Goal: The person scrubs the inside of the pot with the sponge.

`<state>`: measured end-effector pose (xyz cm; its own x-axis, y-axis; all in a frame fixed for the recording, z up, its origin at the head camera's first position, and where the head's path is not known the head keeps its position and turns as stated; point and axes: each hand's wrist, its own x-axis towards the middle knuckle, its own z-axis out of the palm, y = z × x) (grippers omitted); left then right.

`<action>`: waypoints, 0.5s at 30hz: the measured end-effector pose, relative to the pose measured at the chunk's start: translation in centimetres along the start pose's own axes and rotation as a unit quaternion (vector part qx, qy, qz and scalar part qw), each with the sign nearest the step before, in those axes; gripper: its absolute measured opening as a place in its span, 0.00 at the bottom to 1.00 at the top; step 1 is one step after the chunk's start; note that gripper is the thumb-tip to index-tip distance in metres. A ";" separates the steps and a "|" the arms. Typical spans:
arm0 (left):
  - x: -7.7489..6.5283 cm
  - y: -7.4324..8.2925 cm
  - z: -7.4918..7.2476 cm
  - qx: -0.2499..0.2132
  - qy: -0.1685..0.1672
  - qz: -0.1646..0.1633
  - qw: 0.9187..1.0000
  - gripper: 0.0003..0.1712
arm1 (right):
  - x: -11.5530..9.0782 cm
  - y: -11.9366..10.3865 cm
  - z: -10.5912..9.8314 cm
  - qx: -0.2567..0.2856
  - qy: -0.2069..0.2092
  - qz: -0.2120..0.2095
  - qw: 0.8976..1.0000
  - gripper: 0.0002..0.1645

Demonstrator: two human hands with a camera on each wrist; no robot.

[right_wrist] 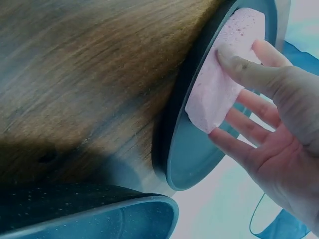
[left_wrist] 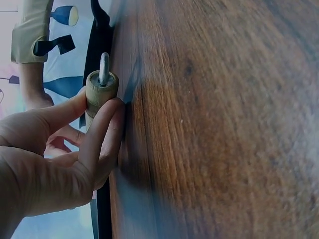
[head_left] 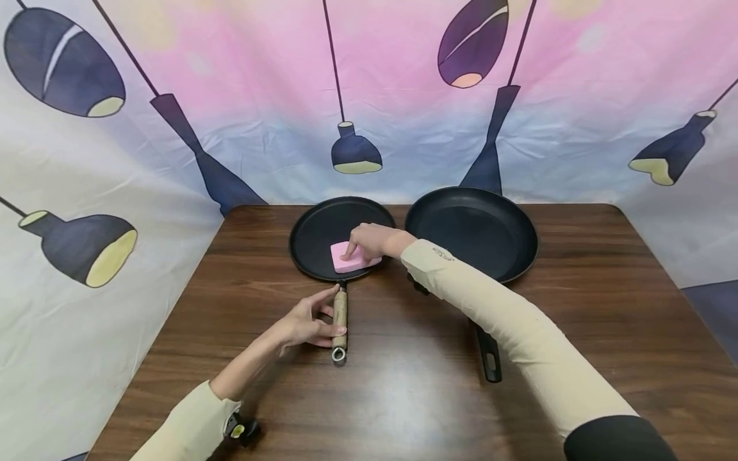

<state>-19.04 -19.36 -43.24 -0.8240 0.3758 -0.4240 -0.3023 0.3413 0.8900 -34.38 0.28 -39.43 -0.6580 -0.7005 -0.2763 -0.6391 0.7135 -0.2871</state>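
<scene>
A flat, low-rimmed black pan [head_left: 316,234] lies at the back of the table, its wooden handle [head_left: 340,314] pointing toward me. My left hand [head_left: 305,323] grips that handle, thumb on one side and fingers on the other, as the left wrist view shows; a metal ring [left_wrist: 104,69] sticks out of the handle's end. Over the pan, my right hand [head_left: 373,240] holds a pink sponge [head_left: 346,261] against the cooking surface. In the right wrist view the thumb presses the face of the sponge [right_wrist: 219,94] and the fingers lie along its far edge.
A deeper black frying pan [head_left: 469,224] stands right of the flat one, its black handle [head_left: 490,358] reaching forward under my right sleeve [head_left: 519,326]. The wooden table [head_left: 403,397] ends at a printed cloth backdrop [head_left: 277,96].
</scene>
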 end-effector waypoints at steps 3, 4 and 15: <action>-0.1 0.1 -0.3 -0.005 -0.005 0.002 1.000 0.56 | 1.3 0.2 -0.3 0.003 0.020 0.011 1.000 0.29; -0.1 0.1 -0.3 -0.009 -0.006 0.003 1.000 0.56 | 1.8 0.4 -0.4 0.004 0.027 0.020 0.999 0.29; -0.4 0.0 0.1 -0.004 -0.015 -0.001 1.000 0.57 | 6.5 3.2 -0.1 -0.042 0.133 0.108 0.984 0.25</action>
<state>-18.66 -19.44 -43.12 -0.8085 0.4008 -0.4309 -0.3086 0.3347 0.8903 -40.72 -2.03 -42.08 -0.8563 -0.5116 -0.0702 -0.4953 0.8522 -0.1687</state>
